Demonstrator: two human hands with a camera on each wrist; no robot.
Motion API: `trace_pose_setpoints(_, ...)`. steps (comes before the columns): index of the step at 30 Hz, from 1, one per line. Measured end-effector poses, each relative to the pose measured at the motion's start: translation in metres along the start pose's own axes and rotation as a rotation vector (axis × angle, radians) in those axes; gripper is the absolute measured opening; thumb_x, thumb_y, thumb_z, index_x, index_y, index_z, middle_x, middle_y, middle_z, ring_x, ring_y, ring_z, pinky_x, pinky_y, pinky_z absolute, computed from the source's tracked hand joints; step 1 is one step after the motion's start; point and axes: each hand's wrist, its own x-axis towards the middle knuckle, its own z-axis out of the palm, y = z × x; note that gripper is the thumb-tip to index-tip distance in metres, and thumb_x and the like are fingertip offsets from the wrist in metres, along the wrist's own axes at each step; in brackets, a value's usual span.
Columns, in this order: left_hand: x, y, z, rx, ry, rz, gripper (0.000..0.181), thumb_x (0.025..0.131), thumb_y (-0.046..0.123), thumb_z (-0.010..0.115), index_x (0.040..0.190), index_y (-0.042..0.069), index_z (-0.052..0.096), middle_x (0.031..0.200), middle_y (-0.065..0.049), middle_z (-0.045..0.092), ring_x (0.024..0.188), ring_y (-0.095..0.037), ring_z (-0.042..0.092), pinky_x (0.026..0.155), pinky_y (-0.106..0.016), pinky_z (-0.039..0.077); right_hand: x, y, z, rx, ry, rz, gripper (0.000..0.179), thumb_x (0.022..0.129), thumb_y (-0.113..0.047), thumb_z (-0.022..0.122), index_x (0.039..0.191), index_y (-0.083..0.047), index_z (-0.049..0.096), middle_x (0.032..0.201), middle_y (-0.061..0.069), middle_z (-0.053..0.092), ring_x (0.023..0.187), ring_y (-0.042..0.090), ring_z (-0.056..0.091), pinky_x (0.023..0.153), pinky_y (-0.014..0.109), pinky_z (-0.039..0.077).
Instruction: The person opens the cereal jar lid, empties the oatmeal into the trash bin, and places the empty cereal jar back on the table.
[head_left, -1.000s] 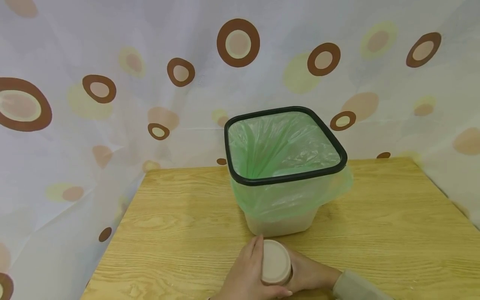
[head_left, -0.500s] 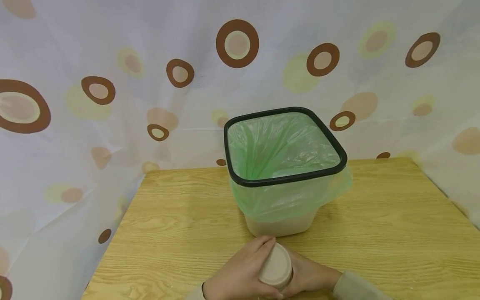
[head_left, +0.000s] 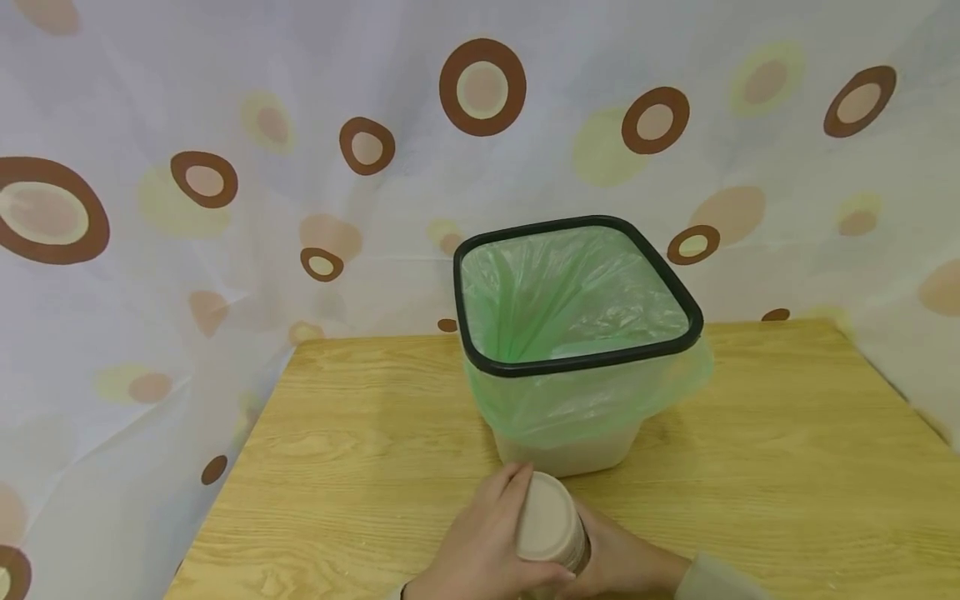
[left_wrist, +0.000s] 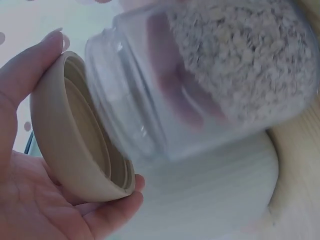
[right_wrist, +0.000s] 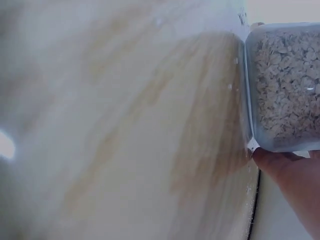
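Note:
My left hand (head_left: 483, 546) grips a beige screw lid (head_left: 546, 518) with fingers and thumb around its rim. In the left wrist view the lid (left_wrist: 65, 135) is off the jar mouth, tilted, its threaded inside facing the opening. A clear jar (left_wrist: 240, 65), partly filled with pale oat-like flakes, lies close beside it. My right hand (head_left: 622, 554) holds this jar, mostly hidden under the lid in the head view. The right wrist view shows the jar's flake-filled lower part (right_wrist: 287, 87) with right-hand fingers (right_wrist: 287, 175) against it, near the tabletop.
Just beyond the hands stands a pale waste bin (head_left: 562, 454) with a black rim, lined with a green plastic bag (head_left: 555, 408). Wood-grain tabletop (head_left: 352, 442) extends on both sides. Behind it hangs a white sheet (head_left: 405, 67) patterned with circles.
The left hand turned around the lid, then swung back. The lid has shifted slightly up and tilted, with more of its side showing. The bin stays in place.

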Motion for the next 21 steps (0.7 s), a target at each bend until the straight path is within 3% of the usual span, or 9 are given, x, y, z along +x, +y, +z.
trace_pose_setpoints(9, -0.020, -0.012, -0.008, -0.053, 0.057, -0.007, 0.103, 0.071, 0.051, 0.083, 0.144, -0.006, 0.037, 0.139, -0.014, 0.043, 0.120, -0.027, 0.049, 0.092, -0.038, 0.048, -0.007, 0.001, 0.004, -0.069, 0.124, -0.002, 0.096, 0.072, -0.009, 0.085, 0.149, -0.010, 0.028, 0.143, 0.015, 0.038, 0.126, 0.016, 0.042, 0.099, 0.024, 0.034)
trace_pose_setpoints(15, -0.029, -0.021, -0.009, 0.015, 0.084, -0.020, 0.100, 0.069, 0.048, 0.085, 0.141, -0.007, 0.042, 0.136, -0.016, 0.046, 0.120, -0.030, 0.050, 0.092, -0.041, 0.048, -0.017, 0.000, 0.002, -0.098, 0.203, -0.025, 0.094, 0.070, -0.009, 0.086, 0.146, -0.008, 0.032, 0.142, 0.016, 0.042, 0.126, 0.012, 0.044, 0.100, 0.020, 0.031)
trace_pose_setpoints(17, -0.030, -0.025, -0.008, 0.036, 0.088, -0.012, 0.099, 0.070, 0.049, 0.084, 0.140, -0.007, 0.043, 0.136, -0.017, 0.046, 0.121, -0.031, 0.049, 0.093, -0.043, 0.048, -0.021, -0.001, 0.001, -0.146, 0.244, -0.025, 0.095, 0.069, -0.011, 0.087, 0.146, -0.004, 0.031, 0.141, 0.018, 0.043, 0.127, 0.018, 0.044, 0.103, 0.028, 0.031)
trace_pose_setpoints(21, -0.033, -0.033, -0.004, 0.046, 0.062, -0.024, 0.099, 0.072, 0.053, 0.081, 0.139, -0.009, 0.043, 0.137, -0.020, 0.046, 0.124, -0.034, 0.046, 0.096, -0.046, 0.045, -0.028, -0.007, 0.000, -0.201, 0.284, 0.002, 0.099, 0.069, -0.013, 0.086, 0.145, 0.005, 0.025, 0.142, 0.026, 0.039, 0.128, 0.039, 0.040, 0.101, 0.058, 0.032)
